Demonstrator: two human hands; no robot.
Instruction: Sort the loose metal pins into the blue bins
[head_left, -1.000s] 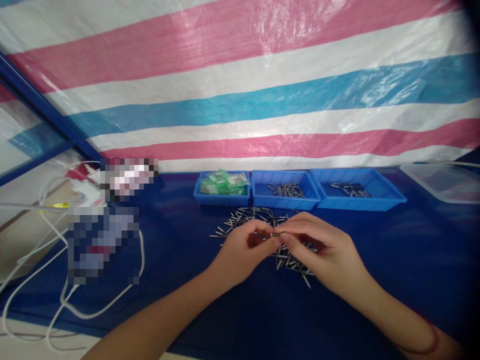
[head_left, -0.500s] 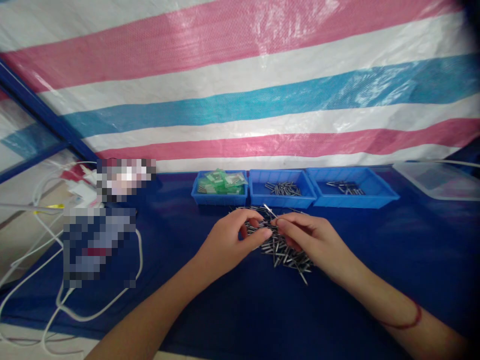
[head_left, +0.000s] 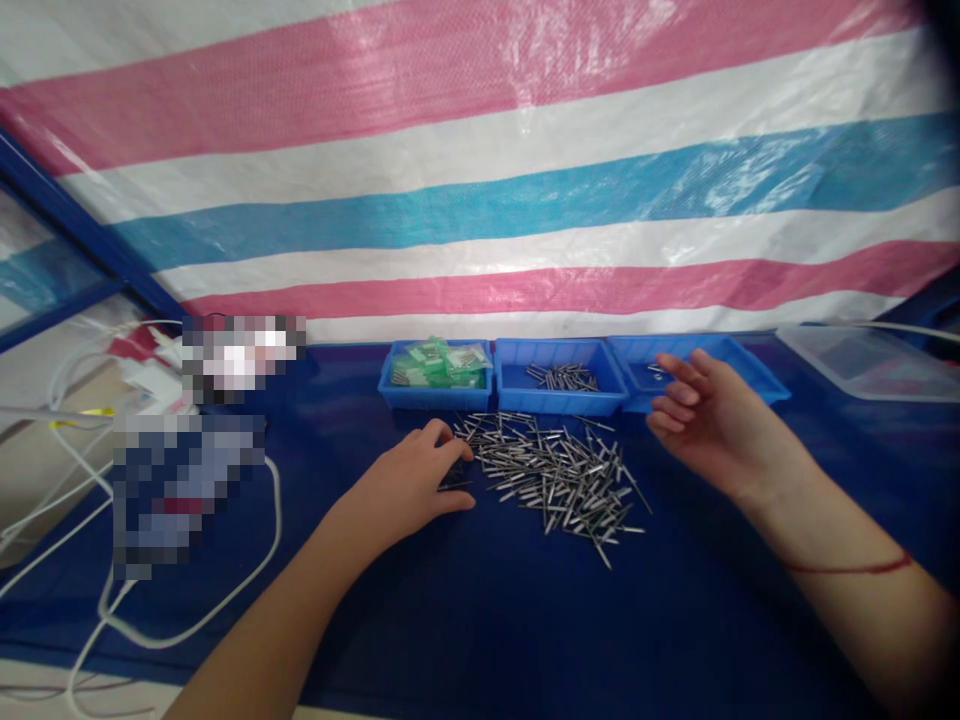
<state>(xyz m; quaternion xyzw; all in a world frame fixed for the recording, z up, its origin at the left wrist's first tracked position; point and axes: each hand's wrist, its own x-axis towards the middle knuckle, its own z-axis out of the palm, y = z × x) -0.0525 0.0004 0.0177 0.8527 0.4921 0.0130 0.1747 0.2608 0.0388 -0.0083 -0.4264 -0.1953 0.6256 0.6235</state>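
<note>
A loose pile of thin metal pins, some with a thicker bright end, lies on the blue tabletop. My left hand rests at the pile's left edge, thumb and fingers apart, with a few dark pins partly hidden beneath it. Raised in front of the right blue tray, my right hand has its fingers loosely curled and apart, and nothing shows in it. It hides most of that tray's inside, where a bit of metal shows. The middle blue tray holds more pins.
At the left of the row, a blue tray holds green and clear packets. A clear plastic lid lies at the far right. White cables and blurred-out items crowd the left side. A striped sheet hangs behind.
My right hand has let go of the pin it pinched and moved right to the right tray. My left hand has drawn back left, uncovering the pile.
</note>
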